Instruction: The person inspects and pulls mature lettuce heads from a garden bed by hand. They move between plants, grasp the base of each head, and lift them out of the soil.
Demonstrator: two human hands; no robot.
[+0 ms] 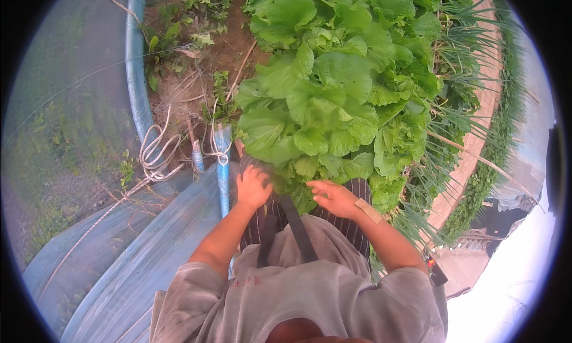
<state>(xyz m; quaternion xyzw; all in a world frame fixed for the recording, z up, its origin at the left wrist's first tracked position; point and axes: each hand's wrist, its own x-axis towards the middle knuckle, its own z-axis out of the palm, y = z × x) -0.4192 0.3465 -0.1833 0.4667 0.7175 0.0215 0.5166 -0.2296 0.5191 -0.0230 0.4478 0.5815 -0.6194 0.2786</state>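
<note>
My left hand (254, 187) is over the left knee of my dark striped trousers (360, 192), fingers spread and nothing visible in it. My right hand (333, 197) hovers by the right knee, its fingers loosely apart and pointing inward at the lowest leaves. Whether those fingertips touch a leaf, I cannot tell. A tan adhesive patch (368, 210) sits on the right wrist. Directly ahead, broad leafy greens (321, 102) grow in a dense bed, and some leaves have small holes. Dark straps (297, 229) hang from my front between the knees.
To the left are a bent, film-wrapped hoop (136, 61), a knotted white rope (156, 160), blue plastic sheeting (156, 240) and a blue-wrapped post (222, 173). Green onions (464, 52) line the right side beside a bare dirt path (485, 88). A thin stick (485, 162) crosses that path.
</note>
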